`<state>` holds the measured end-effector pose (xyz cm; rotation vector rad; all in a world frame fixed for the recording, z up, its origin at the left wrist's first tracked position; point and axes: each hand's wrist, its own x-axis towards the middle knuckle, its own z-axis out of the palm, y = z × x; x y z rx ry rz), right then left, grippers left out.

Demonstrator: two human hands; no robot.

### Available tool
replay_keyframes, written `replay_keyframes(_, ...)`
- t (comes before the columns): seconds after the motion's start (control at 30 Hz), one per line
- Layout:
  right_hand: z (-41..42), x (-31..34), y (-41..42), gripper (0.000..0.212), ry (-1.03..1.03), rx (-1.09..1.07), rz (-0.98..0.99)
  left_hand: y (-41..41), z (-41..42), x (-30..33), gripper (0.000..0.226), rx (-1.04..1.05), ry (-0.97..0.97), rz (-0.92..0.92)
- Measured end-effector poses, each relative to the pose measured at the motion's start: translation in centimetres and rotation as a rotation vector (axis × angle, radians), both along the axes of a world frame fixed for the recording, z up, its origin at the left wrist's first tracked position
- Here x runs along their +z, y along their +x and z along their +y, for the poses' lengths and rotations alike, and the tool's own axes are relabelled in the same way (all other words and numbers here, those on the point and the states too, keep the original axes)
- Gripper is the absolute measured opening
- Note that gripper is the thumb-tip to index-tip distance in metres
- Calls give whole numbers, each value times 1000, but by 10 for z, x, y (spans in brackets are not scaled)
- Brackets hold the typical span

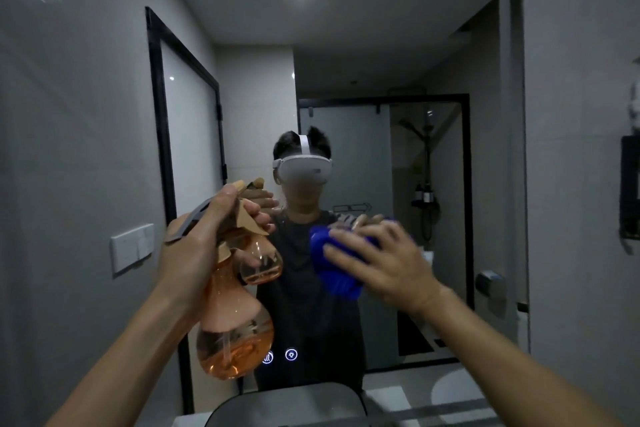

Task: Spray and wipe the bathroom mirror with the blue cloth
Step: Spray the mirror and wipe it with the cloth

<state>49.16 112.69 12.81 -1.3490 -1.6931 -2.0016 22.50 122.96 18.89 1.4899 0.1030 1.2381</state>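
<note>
Grey-walled bathroom, dimly lit, seen facing the mirror (346, 62), which reflects a black-framed door, a glass shower enclosure and the person wearing a white headset. The right hand (375, 258) presses the bunched blue cloth (329, 263) flat against the glass, fingers spread over it; the cloth bulges out to the left of and below the fingers. The left hand (204, 239) grips the neck of the spray bottle (232, 329), fingers curled around the tan trigger head, with the nozzle pointed at the mirror beside the cloth. The bottle is translucent orange; liquid fills only its rounded lower bulb, hanging below the left hand. Its reflection appears just beyond the nozzle. Two small lit touch icons (280, 355) glow on the glass below both hands. A wall switch plate (132, 248) sits left of the left hand. A dark basin rim (287, 406) lies beneath the arms.
</note>
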Motion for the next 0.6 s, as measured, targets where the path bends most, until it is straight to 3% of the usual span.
replay_keyframes(0.1, -15, 53, 24, 73, 220, -92, 207, -5, 4, 2, 36, 30, 16, 6)
replay_keyframes(0.23, -15, 135, 7, 71, 573, -167, 703, -17, 12, 8, 34, 62, 63, 13)
replay_keyframes(0.3, 0, 159, -17, 74, 667, -170, 854, -25, 17, 9, 33, 83, 85, 19)
replay_keyframes(0.43, 32, 145, -54, 71, 620, -109, 805, -40, 29, 7, 32, 116, 88, 12)
replay_keyframes(0.6, 47, 73, -53, 71, 400, -145, 461, -49, 36, -2, 37, 82, 37, 23)
